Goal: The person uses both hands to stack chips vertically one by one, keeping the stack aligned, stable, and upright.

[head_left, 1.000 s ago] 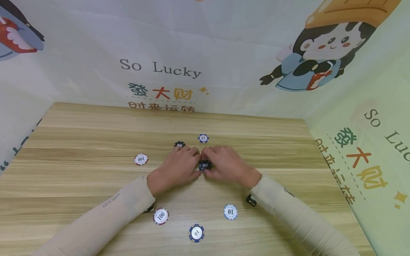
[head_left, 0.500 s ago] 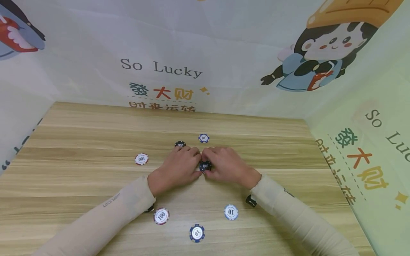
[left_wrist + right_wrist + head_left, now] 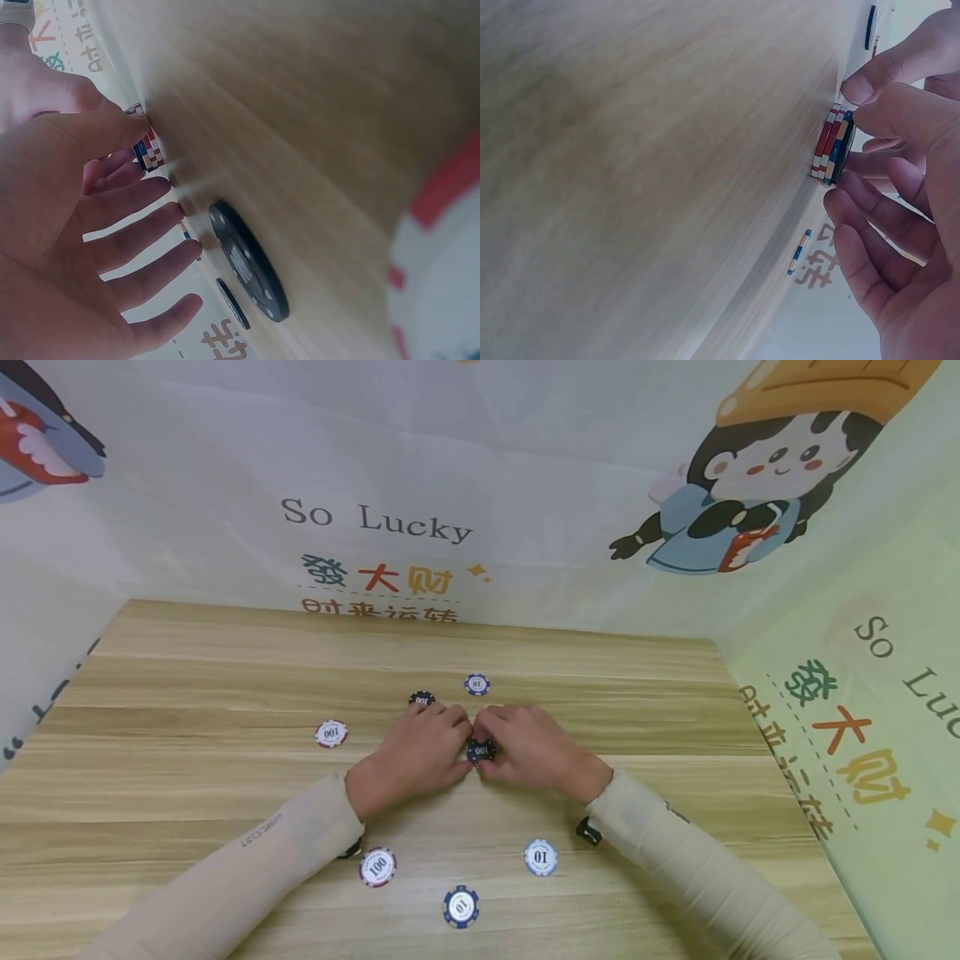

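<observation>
A short stack of poker chips (image 3: 481,750) stands on the wooden table, with a black 100 chip on top. Red-and-white and blue-and-white edges show lower in the stack (image 3: 832,146) in the right wrist view. My left hand (image 3: 416,752) holds its left side, thumb nearest me and the other fingers spread. From the opposite side my right hand (image 3: 532,743) grips it between thumb and curled fingers. Both hands' fingertips meet around the chips. Just beyond the left knuckles lies a black 100 chip (image 3: 422,697), partly hidden.
Loose chips lie flat around the hands: a blue 10 chip (image 3: 476,684) behind, a red-edged 100 chip (image 3: 331,733) to the left. Nearer me are another red-edged 100 chip (image 3: 377,867), a dark blue 10 chip (image 3: 461,907) and a light blue 10 chip (image 3: 541,857). Printed cloth (image 3: 525,577) walls the table.
</observation>
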Demonstrator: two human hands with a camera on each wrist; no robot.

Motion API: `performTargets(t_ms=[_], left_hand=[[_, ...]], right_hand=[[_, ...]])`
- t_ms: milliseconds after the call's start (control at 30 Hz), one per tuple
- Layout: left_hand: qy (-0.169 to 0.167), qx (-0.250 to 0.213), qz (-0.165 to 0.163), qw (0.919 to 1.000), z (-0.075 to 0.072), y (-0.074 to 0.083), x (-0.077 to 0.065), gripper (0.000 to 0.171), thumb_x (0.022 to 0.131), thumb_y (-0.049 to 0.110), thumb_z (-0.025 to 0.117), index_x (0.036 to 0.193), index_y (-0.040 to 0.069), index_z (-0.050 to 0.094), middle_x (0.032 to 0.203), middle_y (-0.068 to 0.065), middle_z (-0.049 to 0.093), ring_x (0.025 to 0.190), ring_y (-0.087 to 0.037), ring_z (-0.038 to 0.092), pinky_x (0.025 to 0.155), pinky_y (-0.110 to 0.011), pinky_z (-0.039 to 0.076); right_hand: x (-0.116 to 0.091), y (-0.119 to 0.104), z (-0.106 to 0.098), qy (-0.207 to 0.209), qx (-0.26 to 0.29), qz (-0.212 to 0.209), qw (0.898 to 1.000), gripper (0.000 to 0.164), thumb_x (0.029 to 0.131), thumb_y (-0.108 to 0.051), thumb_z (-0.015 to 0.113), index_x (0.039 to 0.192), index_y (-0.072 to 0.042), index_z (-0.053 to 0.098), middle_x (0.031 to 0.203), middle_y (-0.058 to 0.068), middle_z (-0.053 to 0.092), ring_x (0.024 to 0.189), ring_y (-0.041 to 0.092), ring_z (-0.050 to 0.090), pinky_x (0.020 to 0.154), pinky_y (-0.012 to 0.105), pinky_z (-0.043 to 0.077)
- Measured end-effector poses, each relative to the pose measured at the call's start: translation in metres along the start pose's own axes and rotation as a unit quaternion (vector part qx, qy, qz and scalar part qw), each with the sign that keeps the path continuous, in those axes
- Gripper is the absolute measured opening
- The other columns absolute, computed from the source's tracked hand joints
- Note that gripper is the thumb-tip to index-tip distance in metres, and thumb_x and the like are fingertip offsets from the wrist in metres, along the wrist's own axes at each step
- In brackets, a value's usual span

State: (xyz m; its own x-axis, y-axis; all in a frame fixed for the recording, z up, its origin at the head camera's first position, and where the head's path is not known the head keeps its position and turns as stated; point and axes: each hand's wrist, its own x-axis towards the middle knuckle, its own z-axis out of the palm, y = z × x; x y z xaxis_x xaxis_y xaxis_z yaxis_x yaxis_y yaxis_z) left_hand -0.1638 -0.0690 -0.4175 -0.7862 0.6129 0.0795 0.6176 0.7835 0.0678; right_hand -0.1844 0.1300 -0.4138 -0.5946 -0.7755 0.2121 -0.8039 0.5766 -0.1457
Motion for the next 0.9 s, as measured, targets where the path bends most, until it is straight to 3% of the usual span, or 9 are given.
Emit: performTargets(t_ms=[367,667,900], left_hand=[[0.002,0.005,0.002,1.0,0.0,0.0,0.0,0.045,0.089,0.045,0.066,0.117,0.01,0.068,0.122,-0.008,0.063,0.111,-0.029,0.059,0.097,-0.05,0.045],[0.002,0.01,0.003,0.9999,0.002,0.0,0.001,0.045,0.089,0.045,0.066,0.116,0.01,0.069,0.123,-0.008,0.063,0.111,-0.029,0.059,0.096,-0.05,0.046],[0.0,0.016,0.004,0.9999,0.001,0.0,0.001,0.047,0.089,0.047,0.066,0.117,0.01,0.069,0.125,-0.008,0.062,0.113,-0.03,0.058,0.095,-0.05,0.046]], right_hand=[[-0.001,0.002,-0.008,-0.015,0.029,0.032,0.999,0.024,0.08,-0.029,0.075,0.097,-0.015,0.065,0.09,-0.008,0.063,0.073,0.005,0.054,0.069,0.025,0.048],[-0.001,0.013,-0.009,0.009,0.027,0.04,0.999,0.022,0.083,-0.027,0.073,0.098,-0.013,0.065,0.093,-0.004,0.068,0.08,0.008,0.061,0.074,0.024,0.052],[0.003,0.022,-0.007,0.034,0.024,0.04,0.998,0.018,0.085,-0.024,0.072,0.098,-0.012,0.067,0.095,-0.002,0.068,0.073,0.006,0.059,0.069,0.021,0.051]])
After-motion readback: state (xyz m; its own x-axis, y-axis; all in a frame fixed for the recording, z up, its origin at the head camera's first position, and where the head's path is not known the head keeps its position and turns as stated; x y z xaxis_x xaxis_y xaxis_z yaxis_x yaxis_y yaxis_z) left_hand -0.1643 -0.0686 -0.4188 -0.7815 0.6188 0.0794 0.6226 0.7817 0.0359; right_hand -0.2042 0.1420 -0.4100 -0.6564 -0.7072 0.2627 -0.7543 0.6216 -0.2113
